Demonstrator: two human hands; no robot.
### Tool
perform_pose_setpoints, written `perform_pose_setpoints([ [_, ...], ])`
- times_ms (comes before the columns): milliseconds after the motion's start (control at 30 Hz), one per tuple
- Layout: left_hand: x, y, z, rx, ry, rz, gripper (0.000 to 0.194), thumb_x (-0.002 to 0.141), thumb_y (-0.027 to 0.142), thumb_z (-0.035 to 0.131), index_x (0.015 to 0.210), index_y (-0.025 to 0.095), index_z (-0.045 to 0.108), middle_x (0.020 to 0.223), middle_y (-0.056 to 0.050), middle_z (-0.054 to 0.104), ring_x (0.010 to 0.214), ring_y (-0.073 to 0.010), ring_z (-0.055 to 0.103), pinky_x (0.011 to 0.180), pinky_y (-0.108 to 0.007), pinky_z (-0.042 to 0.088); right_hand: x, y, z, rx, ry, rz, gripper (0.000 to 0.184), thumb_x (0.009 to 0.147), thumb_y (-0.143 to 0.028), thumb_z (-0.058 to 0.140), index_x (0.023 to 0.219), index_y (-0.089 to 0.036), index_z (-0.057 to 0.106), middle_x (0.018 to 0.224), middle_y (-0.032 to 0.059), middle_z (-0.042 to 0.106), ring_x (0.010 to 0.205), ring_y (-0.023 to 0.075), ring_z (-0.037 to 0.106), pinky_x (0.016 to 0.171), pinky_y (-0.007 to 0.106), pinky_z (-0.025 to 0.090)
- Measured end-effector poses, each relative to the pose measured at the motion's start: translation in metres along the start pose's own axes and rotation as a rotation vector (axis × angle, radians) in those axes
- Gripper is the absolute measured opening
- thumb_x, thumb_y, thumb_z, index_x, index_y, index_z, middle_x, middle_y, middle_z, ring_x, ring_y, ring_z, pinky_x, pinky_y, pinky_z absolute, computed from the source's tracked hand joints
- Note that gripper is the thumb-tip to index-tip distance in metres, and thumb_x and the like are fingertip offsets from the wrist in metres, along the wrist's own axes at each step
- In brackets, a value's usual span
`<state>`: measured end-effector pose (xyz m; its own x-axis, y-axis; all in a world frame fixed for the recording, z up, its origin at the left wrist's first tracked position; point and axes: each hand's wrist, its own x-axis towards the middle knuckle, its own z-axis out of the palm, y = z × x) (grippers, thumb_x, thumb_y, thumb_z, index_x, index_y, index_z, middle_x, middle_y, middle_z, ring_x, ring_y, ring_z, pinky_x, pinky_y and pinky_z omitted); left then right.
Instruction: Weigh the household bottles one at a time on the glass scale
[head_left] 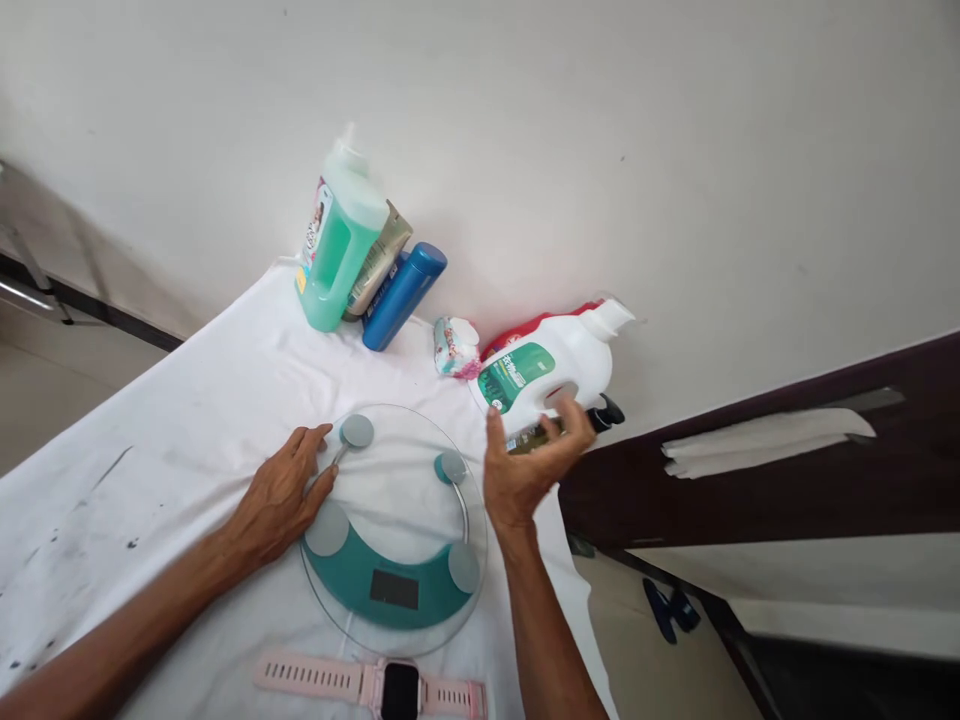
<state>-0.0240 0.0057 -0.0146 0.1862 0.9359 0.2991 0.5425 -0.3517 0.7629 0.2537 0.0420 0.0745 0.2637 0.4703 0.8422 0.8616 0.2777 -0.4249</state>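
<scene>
A round glass bathroom scale [390, 605] with a teal band, grey discs and a dark display lies on the white cloth. My left hand [281, 490] rests flat at its left edge, fingers stretched and holding nothing. Above the scale's right edge is my right hand [529, 465], thumb and fingers apart. Its fingertips are in front of the handle of a white detergent bottle [585, 350] with a green label; whether they touch it I cannot tell. Partly hidden by that bottle are a red package [517, 330] and a black-topped pump bottle [606, 412].
Against the wall stand a green jug [326, 300], a beige tube [386, 250] and a blue bottle [409, 295]. A small wipes pack [454, 348] sits between the groups. In front lies a pink-strapped smartwatch [400, 690]. The cloth-covered table [172, 420] ends at the right near dark slippers [667, 610].
</scene>
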Motion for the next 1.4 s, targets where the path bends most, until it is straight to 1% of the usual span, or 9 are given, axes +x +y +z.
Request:
perform_pose_setpoints([
  [67,0.001,0.000,-0.002,0.016,-0.012,0.003,0.043,0.103,0.039,0.046,0.141,0.019,0.049,0.113,-0.008,0.065,0.087,-0.0227,0.069,0.081,-0.041,0.060,0.008,0.022,-0.029,-0.130,0.123,0.026,0.075,0.082,-0.051,0.080,0.140,-0.021,0.043,0.147,0.0208,0.042,0.143,0.0347,0.042,0.113,0.058,0.046],
  [167,0.002,0.001,-0.005,0.039,-0.019,0.010,0.044,0.103,0.042,0.045,0.141,0.019,0.050,0.113,-0.008,0.066,0.085,-0.0225,0.068,0.079,-0.041,0.060,0.022,0.057,-0.047,-0.156,0.178,0.238,0.087,0.073,-0.057,0.083,0.139,-0.019,0.042,0.149,0.0241,0.042,0.142,0.0367,0.044,0.116,0.059,0.041],
  [300,0.002,0.001,-0.007,0.037,-0.015,0.023,0.045,0.103,0.043,0.045,0.141,0.019,0.050,0.112,-0.008,0.066,0.085,-0.0220,0.068,0.079,-0.039,0.060,0.037,0.095,-0.035,0.018,0.075,0.547,0.072,0.067,-0.059,0.081,0.120,-0.019,0.056,0.123,0.0151,0.067,0.115,0.0318,0.064,0.106,0.051,0.050],
  [467,0.003,-0.002,-0.007,0.031,-0.004,0.028,0.044,0.102,0.044,0.047,0.137,0.020,0.052,0.113,-0.009,0.067,0.088,-0.0233,0.069,0.082,-0.041,0.060,0.044,0.108,-0.017,0.056,0.098,0.603,0.044,0.066,-0.052,0.074,0.095,-0.020,0.065,0.092,0.0052,0.070,0.091,0.0271,0.067,0.094,0.047,0.054],
  [567,0.003,-0.002,-0.008,0.027,-0.013,0.027,0.042,0.101,0.043,0.047,0.137,0.020,0.051,0.113,-0.009,0.067,0.089,-0.0233,0.070,0.083,-0.041,0.060,0.043,0.091,-0.025,0.089,0.126,0.578,0.039,0.067,-0.047,0.070,0.095,-0.020,0.066,0.089,0.0031,0.070,0.088,0.0248,0.066,0.091,0.044,0.054],
  [733,0.003,0.001,-0.009,0.028,-0.034,0.031,0.041,0.101,0.039,0.047,0.137,0.020,0.051,0.114,-0.009,0.067,0.087,-0.0225,0.069,0.083,-0.042,0.060,0.045,0.033,-0.066,0.190,0.195,0.372,0.025,0.076,-0.038,0.073,0.090,-0.018,0.070,0.085,0.0018,0.068,0.082,0.0203,0.064,0.082,0.036,0.052],
  [867,0.003,0.003,-0.008,0.047,-0.022,0.020,0.041,0.101,0.039,0.047,0.136,0.019,0.051,0.114,-0.009,0.066,0.090,-0.0234,0.070,0.084,-0.042,0.059,0.042,-0.017,-0.083,0.441,-0.009,0.406,0.020,0.081,-0.037,0.076,0.088,-0.019,0.074,0.084,0.0008,0.068,0.079,0.0174,0.061,0.077,0.032,0.049],
  [1033,0.003,0.004,-0.011,0.037,-0.031,0.045,0.041,0.100,0.039,0.048,0.136,0.019,0.053,0.114,-0.010,0.067,0.090,-0.0235,0.070,0.085,-0.043,0.060,0.014,-0.057,-0.063,0.645,-0.193,0.557,0.019,0.081,-0.037,0.079,0.086,-0.019,0.074,0.087,0.0013,0.068,0.080,0.0166,0.059,0.073,0.030,0.046],
  [1400,0.002,0.002,-0.009,0.032,-0.050,0.017,0.042,0.102,0.036,0.049,0.139,0.018,0.050,0.117,-0.010,0.065,0.092,-0.0233,0.069,0.085,-0.043,0.059,-0.013,-0.075,-0.029,0.567,-0.342,0.440,0.015,0.088,-0.038,0.075,0.094,-0.024,0.075,0.095,-0.0001,0.069,0.086,0.0157,0.060,0.080,0.031,0.047],
])
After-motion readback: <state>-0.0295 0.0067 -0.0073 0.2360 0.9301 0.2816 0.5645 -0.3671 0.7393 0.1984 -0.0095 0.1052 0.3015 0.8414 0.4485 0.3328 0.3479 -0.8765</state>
